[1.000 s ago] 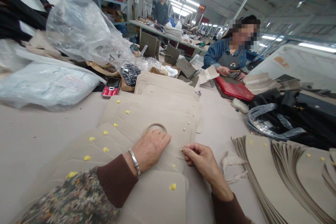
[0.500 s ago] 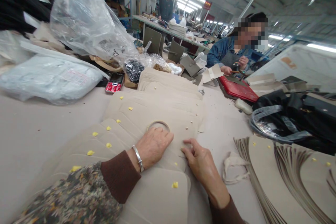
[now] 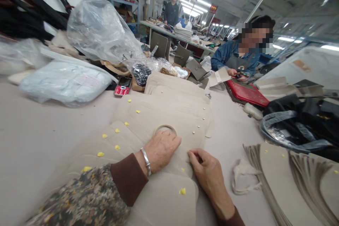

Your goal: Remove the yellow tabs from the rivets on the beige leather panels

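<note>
- Right hand (image 3: 208,169): thumb and index, parted half a second ago, now meet at the right edge of a beige panel (image 3: 183,151); anything pinched, cannot tell.
- Left hand (image 3: 161,150) bends over a ring (image 3: 165,125); grip hidden.
- Panel (overlapping others) looks light, bendable; free edge suits pinching.

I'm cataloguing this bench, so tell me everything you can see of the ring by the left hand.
The ring is thin, round and tan, with a smooth rim; its material is unclear. Only its far arc shows, because the left hand hides the near part. It appears to lie flat on the overlapping beige panels, with a beige surface visible through its opening. The fingers overlap it, though their grip is hidden.
</note>
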Tool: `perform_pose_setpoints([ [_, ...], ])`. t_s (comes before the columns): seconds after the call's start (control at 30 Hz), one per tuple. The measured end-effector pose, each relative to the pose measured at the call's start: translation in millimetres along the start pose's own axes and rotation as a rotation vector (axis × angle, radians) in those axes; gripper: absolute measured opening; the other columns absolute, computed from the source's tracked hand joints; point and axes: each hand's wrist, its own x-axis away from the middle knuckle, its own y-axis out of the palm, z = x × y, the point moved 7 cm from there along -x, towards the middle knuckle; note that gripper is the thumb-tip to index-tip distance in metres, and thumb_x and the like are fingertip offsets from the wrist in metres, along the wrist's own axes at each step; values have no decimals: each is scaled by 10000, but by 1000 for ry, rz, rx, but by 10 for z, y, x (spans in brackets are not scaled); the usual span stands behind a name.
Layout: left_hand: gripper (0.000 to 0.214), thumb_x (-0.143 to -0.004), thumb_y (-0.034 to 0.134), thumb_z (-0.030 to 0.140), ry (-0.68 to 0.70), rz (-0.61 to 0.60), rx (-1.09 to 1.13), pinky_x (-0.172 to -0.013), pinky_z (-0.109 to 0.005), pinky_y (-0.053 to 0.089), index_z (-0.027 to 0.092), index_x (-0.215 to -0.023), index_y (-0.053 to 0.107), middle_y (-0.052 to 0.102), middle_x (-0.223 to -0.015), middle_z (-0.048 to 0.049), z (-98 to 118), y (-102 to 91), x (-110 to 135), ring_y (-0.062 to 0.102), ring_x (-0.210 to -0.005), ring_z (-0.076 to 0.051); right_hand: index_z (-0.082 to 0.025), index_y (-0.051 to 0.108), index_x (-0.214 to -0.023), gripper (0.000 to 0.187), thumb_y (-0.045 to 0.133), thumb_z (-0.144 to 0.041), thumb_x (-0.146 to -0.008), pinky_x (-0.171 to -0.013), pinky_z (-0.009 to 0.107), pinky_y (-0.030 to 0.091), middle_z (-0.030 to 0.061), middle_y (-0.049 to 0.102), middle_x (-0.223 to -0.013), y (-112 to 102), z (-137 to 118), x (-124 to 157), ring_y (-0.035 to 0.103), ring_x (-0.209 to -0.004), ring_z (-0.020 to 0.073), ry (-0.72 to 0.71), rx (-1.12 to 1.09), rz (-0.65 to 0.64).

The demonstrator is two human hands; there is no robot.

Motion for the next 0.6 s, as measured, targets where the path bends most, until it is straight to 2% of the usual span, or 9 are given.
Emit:
perform_pose_setpoints([
  [0.1,89,-874,465,102,31,20,-15,-712,-346,435,172,-884,518,587,-871,-53,45,-56,11,499,-796,-218,-219,704,-770,267,520,-397,-845,-607,260,428,17,696,-672,21,53,-30,624,-605,179,34,-14,-50],
  [0.23,97,-847,485,84,58,36,-37,-660,-322,444,173,-870,517,591,-853,-45,52,-103,18,505,-774,-210,-211,686,-678,290,514,-393,-823,-548,241,400,1,657,-585,98,95,-15,605,-575,170,56,-47,-225],
  [0.33,109,-847,491,75,92,75,-20,-642,-312,452,176,-865,528,603,-829,-33,57,-126,17,525,-757,-205,-207,661,-651,258,515,-351,-807,-536,244,376,-13,623,-551,94,72,-15,578,-547,162,89,-21,-282],
  [0.5,146,-930,449,128,115,252,196,-687,-285,497,177,-1028,545,659,-853,-25,68,-145,40,618,-789,-184,-201,652,-723,113,589,-283,-769,-530,242,365,-27,617,-557,53,71,-105,566,-548,156,134,-72,-214],
  [0.6,245,-964,427,171,156,350,317,-715,-268,522,174,-1202,484,697,-968,-46,97,-153,71,666,-831,-169,-178,660,-744,183,593,-334,-810,-514,235,391,-9,629,-588,-15,104,-120,559,-543,146,122,-310,-86],
])
